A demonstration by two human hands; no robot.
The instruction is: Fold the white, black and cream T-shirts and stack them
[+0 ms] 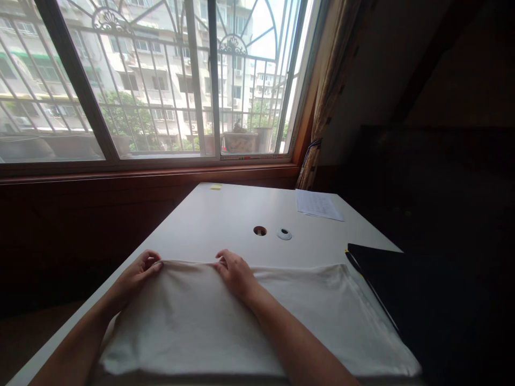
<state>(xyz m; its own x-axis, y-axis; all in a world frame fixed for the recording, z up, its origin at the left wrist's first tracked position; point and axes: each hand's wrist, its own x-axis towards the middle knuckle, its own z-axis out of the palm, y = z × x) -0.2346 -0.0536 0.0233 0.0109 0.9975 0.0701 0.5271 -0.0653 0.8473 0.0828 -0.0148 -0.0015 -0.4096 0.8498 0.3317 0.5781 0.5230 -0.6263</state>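
Observation:
A pale, light grey cloth lies spread across the near part of the white table, with soft wrinkles and its far edge running nearly straight. My left hand pinches the cloth at its far left corner, thumb and fingers closed on the edge. Further right along the same edge, my right hand is closed on the fabric with curled fingers. Between the two hands the edge is stretched fairly straight. My right forearm crosses over the cloth and covers part of it.
The white table has a round hole and a white ring-shaped cover. Papers and a yellow note lie near its far edge. A black item is at the right. Behind stand a barred window and a curtain.

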